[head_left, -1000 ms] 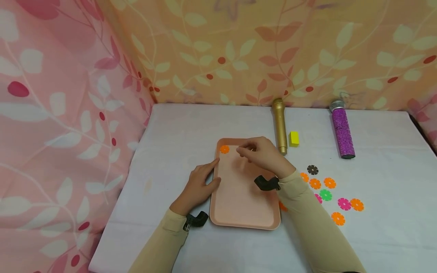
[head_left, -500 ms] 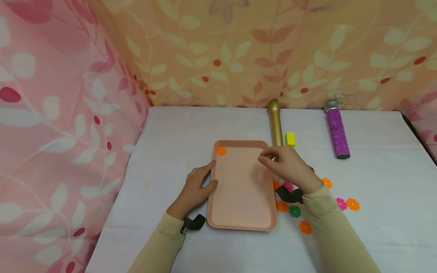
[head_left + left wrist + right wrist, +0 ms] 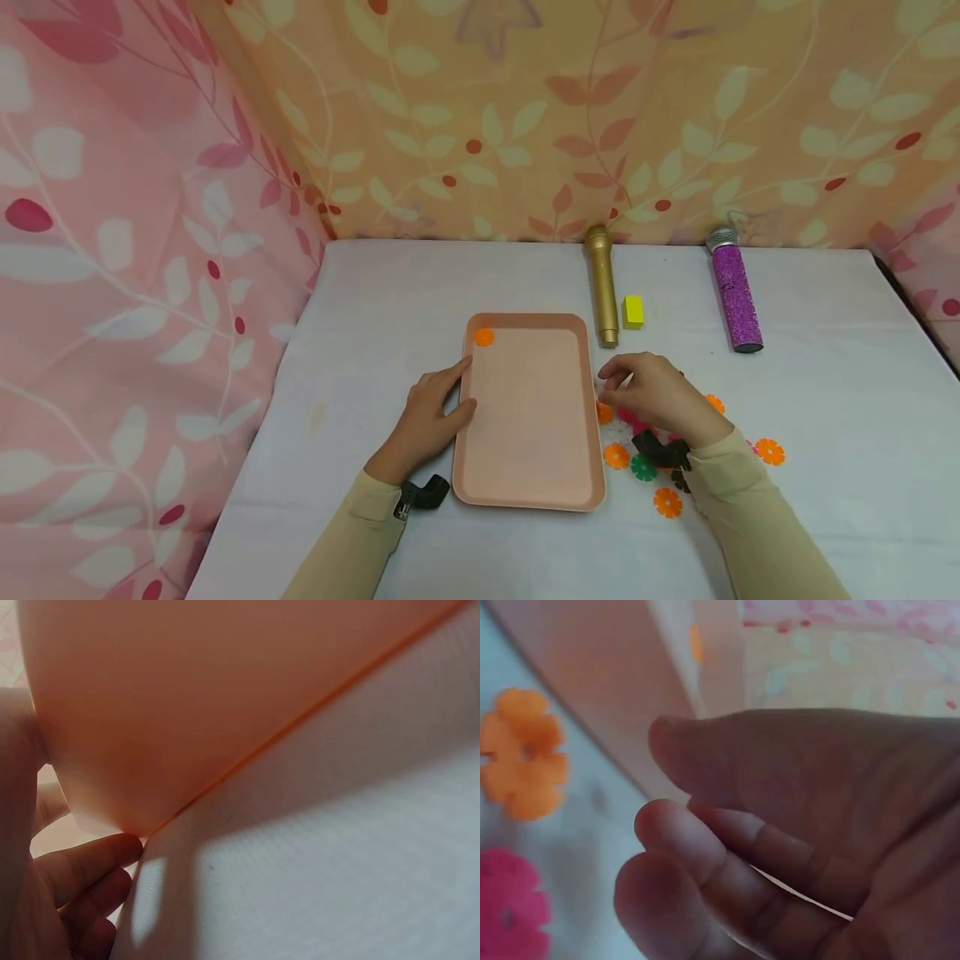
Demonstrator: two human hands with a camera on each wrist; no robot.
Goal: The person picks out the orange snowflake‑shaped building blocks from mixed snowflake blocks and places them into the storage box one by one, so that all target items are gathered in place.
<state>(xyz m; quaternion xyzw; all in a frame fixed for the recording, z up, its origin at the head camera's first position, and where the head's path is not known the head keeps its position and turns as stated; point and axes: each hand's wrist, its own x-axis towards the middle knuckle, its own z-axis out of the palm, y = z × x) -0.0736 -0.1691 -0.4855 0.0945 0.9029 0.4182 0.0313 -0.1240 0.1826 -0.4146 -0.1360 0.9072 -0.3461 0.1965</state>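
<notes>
My left hand (image 3: 427,421) touches the left rim of the peach tray (image 3: 525,417), its fingers fairly straight. In the left wrist view the fingertips (image 3: 120,851) meet the tray's outer wall (image 3: 187,697). A single orange notched disc (image 3: 483,337) lies in the tray's far left corner. Just right of the tray, my right hand (image 3: 660,396) hovers with loosely bent fingers and nothing between them. Under and around it are scattered flower-like discs, including an orange one (image 3: 525,754) and a pink one (image 3: 510,907); the hand and forearm hide some of them.
Behind the discs lie a gold microphone (image 3: 603,287) and a yellow block (image 3: 633,312). Further right is a purple glitter microphone (image 3: 735,296). More orange discs (image 3: 769,452) are beyond the right forearm. Patterned cloth (image 3: 450,125) hangs along the table's back and left.
My right hand has moved from over the tray, rightward and toward me, to above the loose discs. The left hand keeps its place at the rim, and the tray's orange disc stays put.
</notes>
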